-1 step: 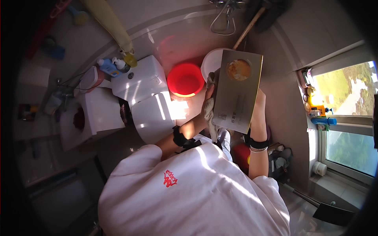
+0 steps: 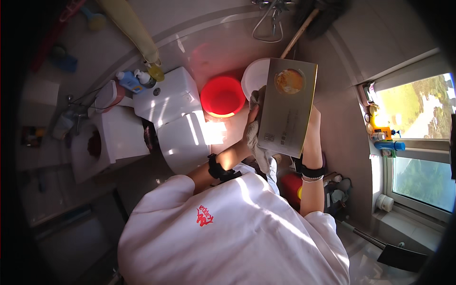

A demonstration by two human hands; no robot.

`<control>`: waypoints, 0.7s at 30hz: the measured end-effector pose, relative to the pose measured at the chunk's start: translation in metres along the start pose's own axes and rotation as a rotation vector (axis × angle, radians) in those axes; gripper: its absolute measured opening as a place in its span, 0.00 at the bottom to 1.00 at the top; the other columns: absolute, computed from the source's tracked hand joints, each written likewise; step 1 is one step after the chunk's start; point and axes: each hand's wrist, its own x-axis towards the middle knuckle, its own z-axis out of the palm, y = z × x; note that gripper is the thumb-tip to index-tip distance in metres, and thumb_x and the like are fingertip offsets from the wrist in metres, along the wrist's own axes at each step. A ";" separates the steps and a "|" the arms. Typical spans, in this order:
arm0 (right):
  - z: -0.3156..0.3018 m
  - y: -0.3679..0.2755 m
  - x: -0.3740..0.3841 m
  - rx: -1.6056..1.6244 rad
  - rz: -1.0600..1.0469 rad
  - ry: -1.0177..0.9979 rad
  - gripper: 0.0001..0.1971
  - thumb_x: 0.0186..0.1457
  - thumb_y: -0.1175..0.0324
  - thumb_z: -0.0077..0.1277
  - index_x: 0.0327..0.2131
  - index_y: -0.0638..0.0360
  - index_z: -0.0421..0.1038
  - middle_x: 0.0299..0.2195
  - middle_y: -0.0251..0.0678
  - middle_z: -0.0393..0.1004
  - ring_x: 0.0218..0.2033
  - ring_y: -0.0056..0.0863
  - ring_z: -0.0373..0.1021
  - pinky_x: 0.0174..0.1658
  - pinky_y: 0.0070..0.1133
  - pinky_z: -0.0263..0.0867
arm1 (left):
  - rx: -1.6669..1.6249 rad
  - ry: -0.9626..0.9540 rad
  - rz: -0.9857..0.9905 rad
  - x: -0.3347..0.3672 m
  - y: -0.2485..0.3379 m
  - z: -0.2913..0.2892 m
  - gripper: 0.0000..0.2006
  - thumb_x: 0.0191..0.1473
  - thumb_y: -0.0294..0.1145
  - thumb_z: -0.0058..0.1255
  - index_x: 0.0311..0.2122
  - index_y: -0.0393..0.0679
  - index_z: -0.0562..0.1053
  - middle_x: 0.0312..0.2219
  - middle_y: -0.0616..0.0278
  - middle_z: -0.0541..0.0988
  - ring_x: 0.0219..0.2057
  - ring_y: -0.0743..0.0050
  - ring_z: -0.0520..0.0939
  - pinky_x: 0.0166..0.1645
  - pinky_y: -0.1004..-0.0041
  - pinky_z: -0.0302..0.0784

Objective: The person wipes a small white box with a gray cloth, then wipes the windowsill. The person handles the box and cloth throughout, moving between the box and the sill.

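Observation:
A flat, grey-gold cardboard box [image 2: 285,111] with a round food picture near its far end is held up in front of me. My right hand [image 2: 314,116] grips it from behind along its right side; most of those fingers are hidden by the box. At its left edge my left hand [image 2: 252,116] is closed on a grey-brown cloth [image 2: 259,152]. The cloth is pressed to the side of the box and hangs down below the hand. Both wrists wear black bands.
A red basin [image 2: 222,96] and a white basin [image 2: 254,78] stand beyond the box. Left of them is a white toilet [image 2: 183,137] with bottles [image 2: 130,81] on its tank. A windowsill with toiletries [image 2: 384,133] lies right. A wooden handle [image 2: 299,34] leans at the back.
The box has tilted slightly, and its near end has shifted a little away from me. The cloth has changed shape at its hanging end. Both hands keep their hold.

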 end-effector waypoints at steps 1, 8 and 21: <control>-0.003 0.000 0.005 0.048 0.006 -0.007 0.09 0.51 0.73 0.50 0.31 0.72 0.68 0.24 0.30 0.73 0.26 0.12 0.65 0.28 0.16 0.63 | 0.030 0.001 0.005 -0.005 -0.005 -0.001 0.24 0.61 0.49 0.31 0.57 0.46 0.59 0.54 0.57 0.66 0.54 0.65 0.67 0.59 0.66 0.60; -0.004 -0.011 -0.003 0.271 0.014 0.001 0.07 0.54 0.74 0.47 0.32 0.69 0.68 0.26 0.28 0.72 0.26 0.11 0.65 0.27 0.14 0.63 | 0.194 0.184 -0.117 -0.017 -0.007 0.008 0.25 0.59 0.52 0.35 0.56 0.48 0.62 0.50 0.62 0.70 0.50 0.69 0.70 0.57 0.69 0.62; -0.008 0.012 -0.094 0.395 0.306 -0.037 0.07 0.55 0.72 0.45 0.33 0.68 0.68 0.27 0.29 0.72 0.26 0.11 0.65 0.28 0.14 0.63 | 0.715 0.259 0.201 0.044 0.029 0.044 0.28 0.56 0.51 0.40 0.55 0.41 0.61 0.47 0.58 0.69 0.46 0.69 0.70 0.53 0.71 0.64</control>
